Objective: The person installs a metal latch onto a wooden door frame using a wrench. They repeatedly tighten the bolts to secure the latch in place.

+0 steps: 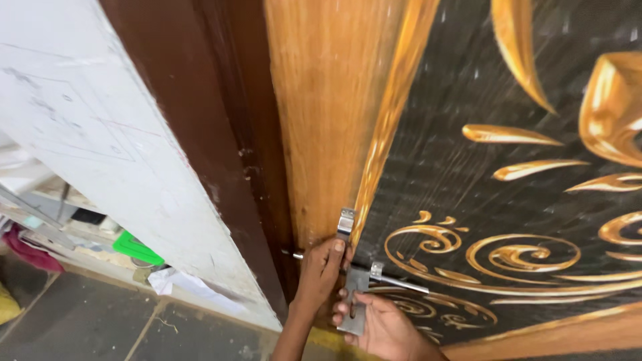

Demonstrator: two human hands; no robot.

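At the far left a white wall (100,134) slopes down to a dark floor (87,321), with a green object (137,249) and crumpled white paper (184,284) near its foot. Right of that stands a dark brown door frame (221,147), then the wooden door (321,113) with its black panel and gold scrollwork (515,257).

Low on the door's edge sits a steel slide bolt latch (354,281). The left hand (322,267) is closed around the latch's upper end, fingertips pressed on the metal bracket. Just to the right and nearer, the right hand (381,324) grips the flat lower plate between thumb and fingers.

The latch looks rigid, smooth and fairly light; bare steel is likely slippery, so a hold by the plate's edges probably suits better than the round rod (401,284).
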